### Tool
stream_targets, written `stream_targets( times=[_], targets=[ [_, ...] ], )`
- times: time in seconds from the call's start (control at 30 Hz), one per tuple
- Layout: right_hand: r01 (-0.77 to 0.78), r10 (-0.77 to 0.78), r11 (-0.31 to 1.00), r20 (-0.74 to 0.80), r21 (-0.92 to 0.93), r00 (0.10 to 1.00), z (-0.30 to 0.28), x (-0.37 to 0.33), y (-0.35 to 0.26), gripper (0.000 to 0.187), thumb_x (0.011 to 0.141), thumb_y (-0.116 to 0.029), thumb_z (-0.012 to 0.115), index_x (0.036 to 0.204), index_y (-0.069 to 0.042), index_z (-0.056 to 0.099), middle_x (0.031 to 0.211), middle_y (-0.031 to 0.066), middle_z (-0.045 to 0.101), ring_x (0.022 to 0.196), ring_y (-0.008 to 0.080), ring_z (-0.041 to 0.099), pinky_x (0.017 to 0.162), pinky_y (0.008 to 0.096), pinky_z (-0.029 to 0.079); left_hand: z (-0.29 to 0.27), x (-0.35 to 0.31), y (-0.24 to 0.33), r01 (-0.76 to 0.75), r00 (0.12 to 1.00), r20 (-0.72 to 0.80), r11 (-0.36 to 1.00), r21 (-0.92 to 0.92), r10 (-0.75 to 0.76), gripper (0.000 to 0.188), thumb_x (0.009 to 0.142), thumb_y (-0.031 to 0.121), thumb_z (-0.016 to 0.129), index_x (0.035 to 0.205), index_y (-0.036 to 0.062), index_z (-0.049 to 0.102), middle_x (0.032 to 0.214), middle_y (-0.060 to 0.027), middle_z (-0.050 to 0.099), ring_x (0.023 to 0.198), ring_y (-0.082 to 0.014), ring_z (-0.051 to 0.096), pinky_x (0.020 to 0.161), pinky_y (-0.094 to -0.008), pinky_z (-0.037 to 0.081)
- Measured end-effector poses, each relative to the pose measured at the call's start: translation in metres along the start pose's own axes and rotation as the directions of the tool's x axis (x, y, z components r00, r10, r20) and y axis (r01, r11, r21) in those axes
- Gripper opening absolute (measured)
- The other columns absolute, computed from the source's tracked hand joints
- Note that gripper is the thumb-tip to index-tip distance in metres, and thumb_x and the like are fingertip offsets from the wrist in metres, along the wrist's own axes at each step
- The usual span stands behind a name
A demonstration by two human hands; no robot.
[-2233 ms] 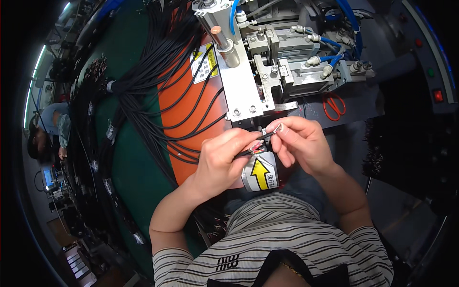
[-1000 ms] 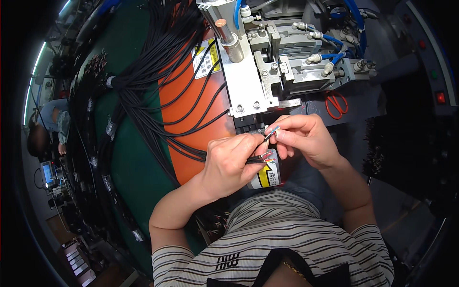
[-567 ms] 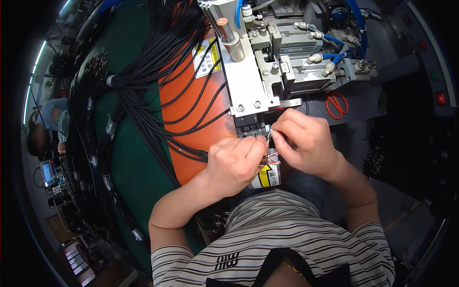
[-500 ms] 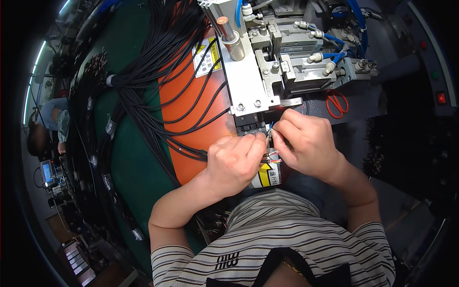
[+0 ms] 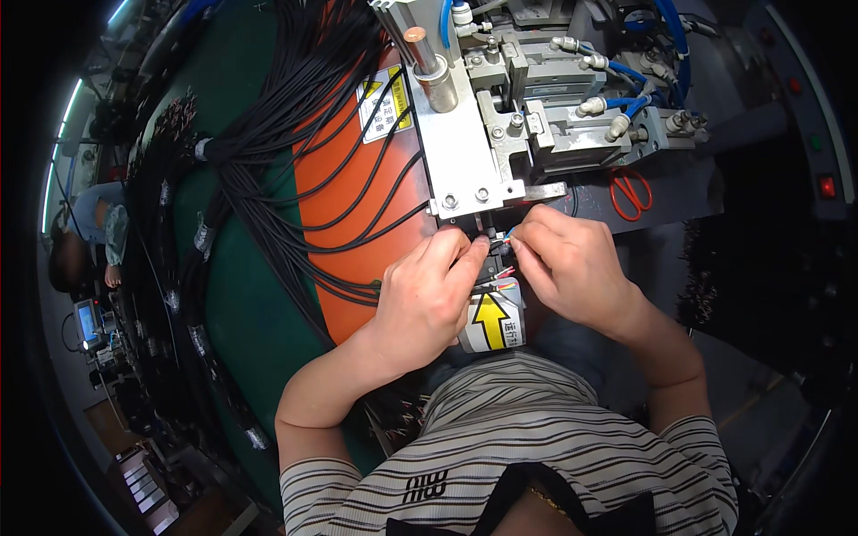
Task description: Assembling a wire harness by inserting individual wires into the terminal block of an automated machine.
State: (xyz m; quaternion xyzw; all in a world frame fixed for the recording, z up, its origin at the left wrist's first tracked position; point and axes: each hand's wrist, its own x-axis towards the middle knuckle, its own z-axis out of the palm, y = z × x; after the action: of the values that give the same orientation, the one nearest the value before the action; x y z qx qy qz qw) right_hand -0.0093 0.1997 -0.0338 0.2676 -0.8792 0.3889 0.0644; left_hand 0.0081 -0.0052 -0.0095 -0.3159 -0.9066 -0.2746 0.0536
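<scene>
My left hand (image 5: 427, 299) is closed in a pinch around a black cable end just in front of the machine's metal plate. Facing it, my right hand (image 5: 574, 268) pinches the thin coloured wires (image 5: 510, 236) at that cable's tip; blue and orange show between the fingertips. Just below the fingers, further stripped cable ends (image 5: 506, 285) with red, yellow and green wires lie over a white label with a yellow arrow (image 5: 491, 320). Black cables (image 5: 349, 284) run in from the left toward my left hand. My fingers hide part of the held cable.
The metal machine (image 5: 456, 152) with air cylinders and blue tubes stands ahead. Red-handled scissors (image 5: 631, 195) lie to its right. A big bundle of black cables (image 5: 259, 152) spreads over an orange panel (image 5: 357, 188) and a green surface (image 5: 241, 326). Another person (image 5: 100, 223) is at far left.
My left hand has shifted a little left and up, uncovering more of the yellow arrow label. My right hand stays nearly in place, its fingertips now closer around the coloured wires.
</scene>
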Motion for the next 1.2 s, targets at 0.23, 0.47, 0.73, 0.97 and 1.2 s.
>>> stream_targets(
  times=[0.23,0.47,0.73,0.97,1.2],
  targets=[
    [0.005,-0.006,0.999,-0.02,-0.054,1.0,0.002,-0.001,-0.003,0.006,0.082,-0.005,0.067,0.083,0.0,0.064,0.077,0.0103,0.06,0.059,0.03,0.061,0.052,0.0374,0.047,-0.003,0.004,-0.001,-0.075,0.997,0.027,0.996,0.044,0.074,0.048,0.066,-0.003,0.065,0.113,-0.0009,0.065,0.084,-0.0086,0.052,0.07,-0.0236,0.057,0.058,-0.0342,0.049],
    [0.023,0.018,0.96,0.144,-0.28,0.989,-0.005,0.005,-0.011,0.005,0.081,-0.005,0.067,0.084,-0.002,0.065,0.08,0.0098,0.061,0.06,0.0281,0.062,0.051,0.037,0.048,-0.009,0.011,0.005,-0.197,0.976,0.129,0.962,0.188,0.174,0.036,0.076,0.006,0.063,0.11,-0.0048,0.064,0.084,-0.0074,0.05,0.073,-0.0199,0.055,0.058,-0.0311,0.048],
    [0.022,-0.029,0.999,-0.145,-0.049,0.989,0.005,-0.001,-0.003,0.006,0.079,-0.005,0.068,0.082,-0.003,0.063,0.081,0.01,0.064,0.057,0.0269,0.062,0.05,0.0357,0.048,-0.01,0.014,0.006,-0.192,0.973,0.166,0.958,0.212,0.158,0.034,0.077,0.008,0.062,0.109,-0.0046,0.063,0.09,-0.0078,0.053,0.075,-0.0199,0.056,0.061,-0.0326,0.048],
    [-0.071,0.071,0.998,0.006,0.0,0.997,-0.001,0.007,-0.001,0.005,0.08,-0.003,0.067,0.08,-0.002,0.062,0.067,0.0099,0.062,0.053,0.0252,0.061,0.049,0.0343,0.047,-0.006,0.007,0.001,-0.095,0.989,0.128,0.979,0.183,0.072,0.041,0.07,0.005,0.066,0.112,0.0041,0.067,0.094,-0.009,0.057,0.082,-0.0251,0.06,0.068,-0.0363,0.049],
    [-0.133,0.134,0.983,0.004,0.123,0.991,0.0,0.005,0.006,0.005,0.082,-0.004,0.067,0.081,0.0,0.064,0.064,0.0102,0.06,0.052,0.0221,0.061,0.048,0.0327,0.045,-0.012,-0.021,-0.018,0.004,0.996,-0.089,0.993,0.121,0.007,0.038,0.066,-0.002,0.068,0.104,0.001,0.069,0.099,-0.0091,0.06,0.094,-0.0269,0.058,0.084,-0.0393,0.044]
  ],
)
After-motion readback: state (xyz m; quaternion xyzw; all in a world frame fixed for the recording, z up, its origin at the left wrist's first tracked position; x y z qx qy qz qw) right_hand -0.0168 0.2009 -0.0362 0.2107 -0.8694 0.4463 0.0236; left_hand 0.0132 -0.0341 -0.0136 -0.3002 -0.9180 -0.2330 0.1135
